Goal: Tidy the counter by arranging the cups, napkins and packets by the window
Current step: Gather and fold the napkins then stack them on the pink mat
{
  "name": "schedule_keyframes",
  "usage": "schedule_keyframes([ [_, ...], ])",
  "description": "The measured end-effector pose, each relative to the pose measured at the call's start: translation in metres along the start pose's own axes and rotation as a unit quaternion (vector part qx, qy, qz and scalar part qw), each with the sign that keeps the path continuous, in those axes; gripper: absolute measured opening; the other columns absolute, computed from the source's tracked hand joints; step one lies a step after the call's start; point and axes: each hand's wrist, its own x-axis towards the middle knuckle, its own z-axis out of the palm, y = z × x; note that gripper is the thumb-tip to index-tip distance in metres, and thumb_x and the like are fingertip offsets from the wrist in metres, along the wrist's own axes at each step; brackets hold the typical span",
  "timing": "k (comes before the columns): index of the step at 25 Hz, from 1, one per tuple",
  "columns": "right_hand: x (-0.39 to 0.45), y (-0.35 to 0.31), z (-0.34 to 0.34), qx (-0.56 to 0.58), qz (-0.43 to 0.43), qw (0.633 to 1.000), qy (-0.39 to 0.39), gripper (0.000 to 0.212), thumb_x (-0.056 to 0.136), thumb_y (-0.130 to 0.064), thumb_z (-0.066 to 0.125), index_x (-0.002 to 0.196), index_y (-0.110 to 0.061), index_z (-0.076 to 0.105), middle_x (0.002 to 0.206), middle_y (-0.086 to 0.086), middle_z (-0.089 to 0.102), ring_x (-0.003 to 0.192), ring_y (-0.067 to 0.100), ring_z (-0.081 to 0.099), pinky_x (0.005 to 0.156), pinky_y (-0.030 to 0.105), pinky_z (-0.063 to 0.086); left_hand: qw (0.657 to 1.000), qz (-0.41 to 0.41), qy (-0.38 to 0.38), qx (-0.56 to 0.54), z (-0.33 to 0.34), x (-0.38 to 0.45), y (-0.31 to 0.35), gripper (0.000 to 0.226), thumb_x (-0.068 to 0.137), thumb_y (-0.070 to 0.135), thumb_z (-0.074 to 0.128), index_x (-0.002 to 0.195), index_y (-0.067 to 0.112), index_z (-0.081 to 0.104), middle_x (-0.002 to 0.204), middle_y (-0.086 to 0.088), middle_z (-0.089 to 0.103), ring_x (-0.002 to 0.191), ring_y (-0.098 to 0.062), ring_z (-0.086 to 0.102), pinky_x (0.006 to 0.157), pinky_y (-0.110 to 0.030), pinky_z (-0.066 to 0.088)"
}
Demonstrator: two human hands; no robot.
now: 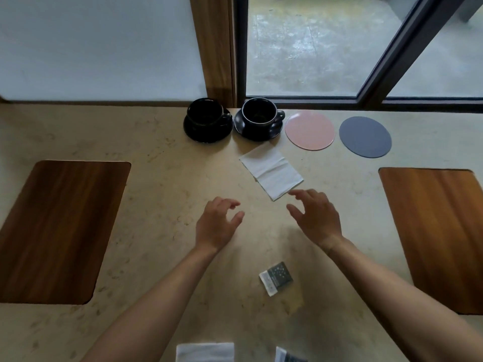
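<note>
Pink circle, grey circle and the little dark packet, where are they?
Pink circle (309,131): head view, its middle.
Grey circle (365,136): head view, its middle.
Dark packet (277,280): head view, its dark printed face.

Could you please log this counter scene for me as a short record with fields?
surface: beige stone counter by a window
cups: two black cups on black saucers, left cup, right cup, side by side at the window edge
coasters: pink coaster, grey coaster, right of the cups
napkins: white napkin mid-counter; second napkin at the near edge
packets: dark packet between the forearms; second packet cut off at the bottom
left hand: open, empty
right hand: open, fingertips at the napkin's near corner
</note>
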Motion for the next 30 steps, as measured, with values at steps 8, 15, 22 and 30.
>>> schedule_keyframes([
  [8,0.1,0.015,0.018,0.0,-0.012,1.0,-0.027,0.037,0.091,-0.034,0.06,0.128,-0.034,0.057,0.118,0.001,0.06,0.107,0.024,0.051,0.082,0.041,0.05,1.0,-0.014,0.011,0.026,0.038,0.088,0.023,0.03,0.083,0.042,0.065,0.108,0.025,0.069,0.105,0.006,0.064,0.1,-0.016,0.053,0.084,-0.034,0.045],
  [15,0.14,0.025,0.023,-0.044,-0.031,0.995,-0.083,0.039,0.092,-0.036,0.057,0.131,-0.038,0.054,0.133,0.002,0.05,0.12,0.026,0.043,0.093,0.042,0.044,0.995,-0.01,0.0,0.097,0.057,0.11,0.032,0.029,0.085,0.045,0.058,0.107,0.028,0.066,0.105,0.007,0.06,0.1,-0.017,0.05,0.085,-0.032,0.038],
  [22,0.144,0.02,0.032,-0.032,-0.037,0.996,-0.074,0.017,0.088,-0.035,0.061,0.105,-0.031,0.064,0.127,-0.001,0.052,0.115,0.027,0.044,0.088,0.04,0.04,0.996,-0.01,0.01,0.089,0.06,0.116,0.031,0.015,0.088,0.035,0.055,0.095,0.027,0.066,0.095,0.007,0.058,0.093,-0.015,0.05,0.078,-0.029,0.036],
  [30,0.127,0.008,0.015,0.023,-0.029,0.998,-0.054,0.012,0.086,-0.033,0.064,0.094,-0.025,0.061,0.108,-0.004,0.061,0.106,0.023,0.046,0.083,0.037,0.036,0.998,0.034,0.016,0.059,0.053,0.11,0.025,0.019,0.083,0.033,0.06,0.099,0.026,0.068,0.1,0.007,0.059,0.094,-0.015,0.051,0.076,-0.03,0.039],
])
